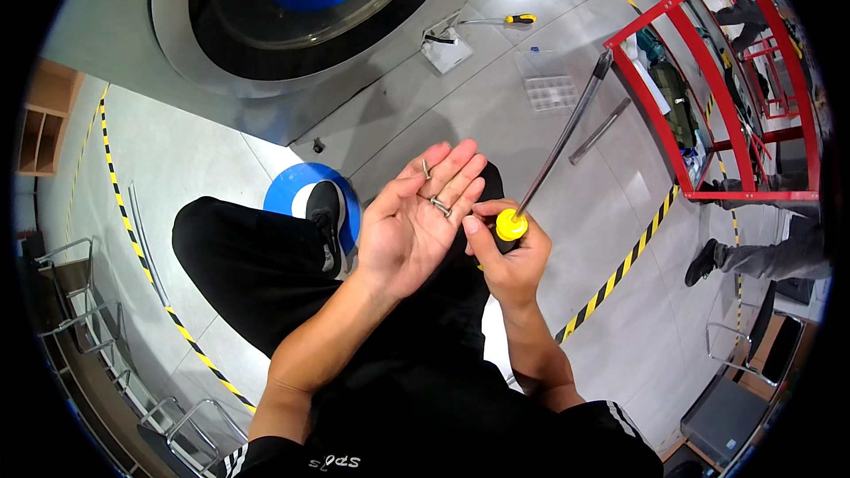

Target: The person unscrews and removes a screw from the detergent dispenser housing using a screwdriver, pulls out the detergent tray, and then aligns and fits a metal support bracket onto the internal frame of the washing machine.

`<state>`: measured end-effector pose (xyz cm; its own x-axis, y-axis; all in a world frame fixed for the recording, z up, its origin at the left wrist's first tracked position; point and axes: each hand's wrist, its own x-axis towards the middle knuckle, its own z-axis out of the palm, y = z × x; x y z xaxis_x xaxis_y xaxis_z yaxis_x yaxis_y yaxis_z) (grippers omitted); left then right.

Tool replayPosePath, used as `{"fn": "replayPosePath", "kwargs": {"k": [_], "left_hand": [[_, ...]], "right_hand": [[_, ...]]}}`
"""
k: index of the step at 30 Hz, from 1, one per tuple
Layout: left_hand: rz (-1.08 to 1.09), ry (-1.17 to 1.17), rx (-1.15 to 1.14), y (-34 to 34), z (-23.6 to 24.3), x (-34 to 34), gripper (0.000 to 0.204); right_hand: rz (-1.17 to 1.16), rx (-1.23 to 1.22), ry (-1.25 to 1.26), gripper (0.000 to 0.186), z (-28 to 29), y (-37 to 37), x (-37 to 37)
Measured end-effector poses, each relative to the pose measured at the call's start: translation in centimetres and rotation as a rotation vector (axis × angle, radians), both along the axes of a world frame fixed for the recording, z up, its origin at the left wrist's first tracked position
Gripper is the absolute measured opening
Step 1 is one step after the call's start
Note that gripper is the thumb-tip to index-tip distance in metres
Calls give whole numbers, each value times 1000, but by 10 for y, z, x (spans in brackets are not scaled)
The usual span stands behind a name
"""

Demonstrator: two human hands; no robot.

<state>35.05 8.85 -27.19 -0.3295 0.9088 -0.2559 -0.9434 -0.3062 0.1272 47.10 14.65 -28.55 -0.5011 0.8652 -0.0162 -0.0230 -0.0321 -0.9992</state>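
Observation:
My left hand (407, 230) is palm up with its fingers extended, holding small silver screws (440, 206) on its fingers. Just beside it, my right hand (509, 261) grips the yellow-and-black handle of a long screwdriver (556, 149), whose steel shaft points up and right. My right thumb is close to the fingertips of my left hand. Both hands are above my black-trousered legs (230, 257).
Ahead are a large grey machine (221, 102), a second screwdriver (521, 19), a compartment box (549, 93), a metal rod (599, 131) and a red-framed rack (739, 173). Another person's leg (761, 257) is at right. Chairs (84, 305) stand left. Striped tape (620, 274) marks the floor.

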Motion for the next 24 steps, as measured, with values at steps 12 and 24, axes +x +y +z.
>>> {"fn": "replayPosePath", "kwargs": {"k": [12, 24], "left_hand": [[4, -70, 69, -8, -10, 0, 29], [-17, 201, -223, -9, -36, -1, 16]], "right_hand": [[70, -33, -13, 14, 8, -9, 1], [138, -175, 10, 18, -3, 2, 17]]}}
